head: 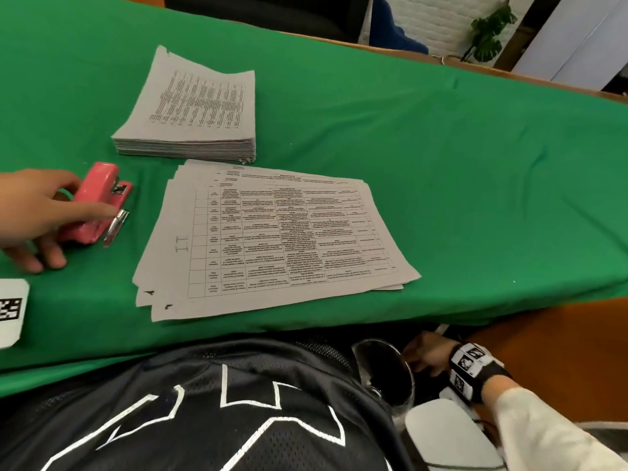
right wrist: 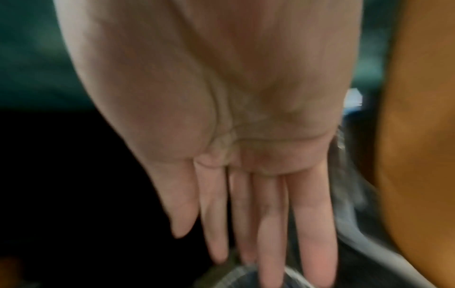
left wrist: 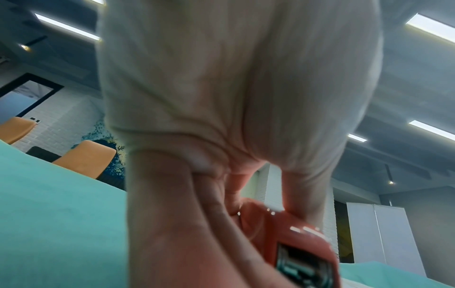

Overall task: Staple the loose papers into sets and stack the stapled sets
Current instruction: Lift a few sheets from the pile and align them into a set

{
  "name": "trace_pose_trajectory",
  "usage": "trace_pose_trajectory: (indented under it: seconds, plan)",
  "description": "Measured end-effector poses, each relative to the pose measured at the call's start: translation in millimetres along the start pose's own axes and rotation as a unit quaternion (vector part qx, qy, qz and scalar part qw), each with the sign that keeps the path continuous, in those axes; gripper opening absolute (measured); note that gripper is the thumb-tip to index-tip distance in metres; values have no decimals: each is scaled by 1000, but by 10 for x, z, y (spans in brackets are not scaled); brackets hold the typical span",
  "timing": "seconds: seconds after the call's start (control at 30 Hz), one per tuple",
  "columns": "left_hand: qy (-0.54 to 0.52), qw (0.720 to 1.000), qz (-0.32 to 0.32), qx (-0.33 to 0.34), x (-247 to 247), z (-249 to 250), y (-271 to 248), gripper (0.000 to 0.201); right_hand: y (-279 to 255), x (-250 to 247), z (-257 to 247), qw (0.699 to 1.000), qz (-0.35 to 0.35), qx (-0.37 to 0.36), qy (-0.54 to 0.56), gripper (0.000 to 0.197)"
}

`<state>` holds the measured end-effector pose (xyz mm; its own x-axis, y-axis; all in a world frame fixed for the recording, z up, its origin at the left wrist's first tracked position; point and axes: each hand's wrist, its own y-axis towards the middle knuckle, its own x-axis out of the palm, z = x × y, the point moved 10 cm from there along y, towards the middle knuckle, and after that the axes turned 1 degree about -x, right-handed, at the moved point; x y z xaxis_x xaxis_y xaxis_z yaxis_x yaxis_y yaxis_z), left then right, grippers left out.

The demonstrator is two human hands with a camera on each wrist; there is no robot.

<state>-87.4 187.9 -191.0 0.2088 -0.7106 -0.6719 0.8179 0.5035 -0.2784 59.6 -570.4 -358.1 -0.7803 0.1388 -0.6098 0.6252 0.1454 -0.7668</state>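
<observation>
The pink stapler (head: 98, 203) lies on the green-clothed worktop (head: 441, 171), just left of the loose papers (head: 272, 237), its long axis running from near-left to far-right and its open metal mouth facing the sheets. The left hand (head: 37, 215) reaches in from the left with the grip curled round the stapler: thumb along the near side, fingers over the far side. The loose papers are a fanned, slightly skewed pile of printed tables with their long edges running left to right. Beyond them sits a thick, squared paper stack (head: 193, 110). The right hand (right wrist: 246, 155) hangs below the worktop edge, fingers straight and close together, tips at a round dark metal-rimmed object (head: 384, 372)
</observation>
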Motion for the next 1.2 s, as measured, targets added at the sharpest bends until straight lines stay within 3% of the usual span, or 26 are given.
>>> trace_pose_trajectory:
  seconds: [0.07, 0.13, 0.3, 0.37, 0.43, 0.53, 0.63, 0.73, 0.83, 0.97, 1.07, 1.2]
  plan:
    - [9, 999, -34, -36, 287, 594, -609, 62, -343, -52, -226, 998, -41, -40, -6, 27]
    - [35, 999, -4, -23, 351, 1104, -1051, 33, -895, -87, -613, 988, -104, -110, -28, 22]
    - [70, 997, -15, -16, 364, 1292, -1228, 35, -2359, -460, -1785, 917, -238, -319, -17, 34]
    - [73, 997, -14, -19, 353, 1294, -1248, 34, -2643, -812, -2293, 895, -197, -399, 13, 38]
    - [75, 997, -23, -15, 374, 1312, -1277, 33, -2642, -1200, -2777, 891, -90, -446, 22, 34]
    - [76, 997, -33, -8, 390, 1337, -1300, 32, -2337, -1648, -3409, 894, 82, -440, -22, 48]
    - [75, 997, -32, -1, 375, 1366, -1332, 32, -1751, -1789, -3814, 903, 155, -366, -163, 80]
    - [75, 996, -41, 2, 382, 1376, -1326, 35, -1304, -1826, -3978, 903, 165, -289, -271, 105]
    - [73, 996, -49, -2, 376, 1362, -1298, 36, -1210, -1877, -4074, 900, 170, -271, -297, 113]
    - [71, 996, -50, -1, 364, 1335, -1290, 36, -1166, -1854, -4051, 916, 151, -244, -281, 108]
    - [70, 997, -44, -2, 355, 1314, -1298, 38, -1224, -1828, -4076, 907, 170, -256, -288, 95]
    - [83, 996, -25, -21, 259, 1268, -1286, 39, -1240, -1844, -4058, 909, 179, -272, -260, 100]
